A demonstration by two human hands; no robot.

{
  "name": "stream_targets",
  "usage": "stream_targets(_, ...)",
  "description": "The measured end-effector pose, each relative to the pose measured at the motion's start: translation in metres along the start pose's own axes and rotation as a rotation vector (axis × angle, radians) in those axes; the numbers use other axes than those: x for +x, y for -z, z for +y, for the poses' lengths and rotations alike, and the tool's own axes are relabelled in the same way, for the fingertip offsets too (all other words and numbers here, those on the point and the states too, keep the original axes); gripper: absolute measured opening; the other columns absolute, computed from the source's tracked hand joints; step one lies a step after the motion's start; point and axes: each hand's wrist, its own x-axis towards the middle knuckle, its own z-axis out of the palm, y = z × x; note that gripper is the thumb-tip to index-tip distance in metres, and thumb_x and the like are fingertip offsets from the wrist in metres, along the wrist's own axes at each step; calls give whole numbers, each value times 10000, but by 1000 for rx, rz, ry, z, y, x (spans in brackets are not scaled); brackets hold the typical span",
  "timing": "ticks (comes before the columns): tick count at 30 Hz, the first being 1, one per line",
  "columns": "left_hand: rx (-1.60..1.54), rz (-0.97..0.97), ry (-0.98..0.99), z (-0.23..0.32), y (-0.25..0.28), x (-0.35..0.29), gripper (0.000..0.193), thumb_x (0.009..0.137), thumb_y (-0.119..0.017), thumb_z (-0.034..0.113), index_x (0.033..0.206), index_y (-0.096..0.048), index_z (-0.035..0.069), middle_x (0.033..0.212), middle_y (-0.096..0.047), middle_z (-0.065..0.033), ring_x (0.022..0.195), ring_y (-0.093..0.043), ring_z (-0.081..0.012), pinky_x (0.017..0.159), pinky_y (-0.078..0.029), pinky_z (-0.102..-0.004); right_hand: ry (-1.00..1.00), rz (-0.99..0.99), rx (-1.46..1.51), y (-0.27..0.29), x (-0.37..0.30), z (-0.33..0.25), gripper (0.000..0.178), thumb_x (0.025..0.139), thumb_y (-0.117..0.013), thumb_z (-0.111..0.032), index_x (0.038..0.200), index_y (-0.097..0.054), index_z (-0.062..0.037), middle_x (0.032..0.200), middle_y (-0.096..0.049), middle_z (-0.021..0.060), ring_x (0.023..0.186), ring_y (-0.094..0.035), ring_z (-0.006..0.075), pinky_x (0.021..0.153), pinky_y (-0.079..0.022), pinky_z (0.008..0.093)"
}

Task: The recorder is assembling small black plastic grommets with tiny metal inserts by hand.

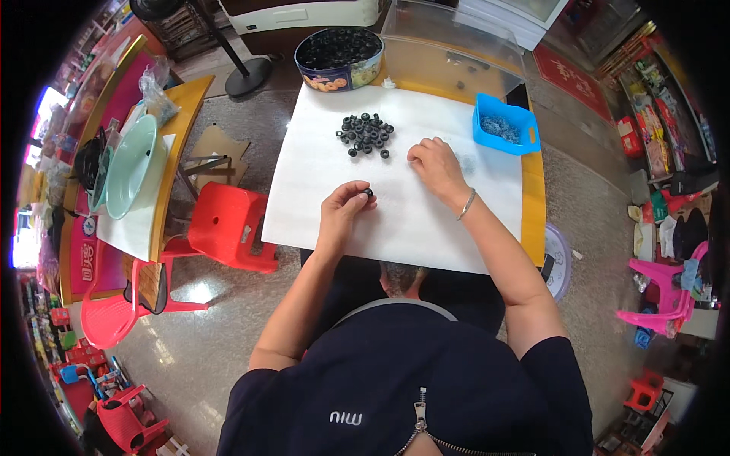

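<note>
My left hand (346, 211) pinches a small round black part (369, 192) between thumb and fingertips, just above the white-covered table (304, 197). My right hand (439, 166) is a short way off, its fingers drawn together. Whatever sits in those fingertips, if anything, is too small to make out. Beyond my left hand lies a loose pile of black ring-like parts (366, 133). To the right of my right hand, a blue plastic bin (487, 141) contains many small, clear bluish pieces (499, 129).
At the table's far edge stand an oval tin (327, 81) full of black parts and a clear plastic box (449, 45). A red stool (228, 220) is at the left, near a side table with a green basin (131, 171). A pink chair (665, 285) stands far right.
</note>
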Motion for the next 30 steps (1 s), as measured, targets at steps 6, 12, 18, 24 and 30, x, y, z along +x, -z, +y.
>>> stream_targets(6,-342,-17,143,7,-8,-3,223,870,-524,-22,1089,-555,-45,1010,-607,-135,897,-615,-208,830,-513,-303,75,28,220,29,-24,-53,37,775,-603,-89,776,-610,-52,805,-581,93,841,-524,283,759,-428,380)
stream_targets(12,-344,-111,149,4,-25,-4,209,861,-532,-35,1064,-577,-51,979,-626,-128,865,-620,-212,820,-521,-315,169,67,102,43,-39,-76,59,774,-606,-102,778,-587,-46,785,-547,86,796,-514,275,722,-418,378)
stream_targets(18,-168,-154,109,1,-23,-4,198,856,-547,-33,1046,-595,-63,963,-633,-130,843,-623,-202,811,-524,-310,171,-48,25,43,-40,-76,45,786,-599,-94,785,-582,-52,787,-547,85,796,-515,273,722,-415,378)
stream_targets(24,-238,-159,182,3,-14,-3,197,859,-551,-31,1047,-597,-70,952,-637,-131,827,-627,-195,794,-528,-304,140,-78,78,41,-37,-80,58,789,-615,-99,795,-582,-51,791,-561,81,803,-533,268,732,-425,373)
stream_targets(30,-226,-185,176,8,-10,-4,198,865,-557,-14,1053,-593,-67,956,-636,-129,826,-631,-192,776,-534,-291,123,-48,133,37,-32,-85,101,790,-633,-133,777,-582,-47,750,-562,92,755,-537,275,684,-433,374)
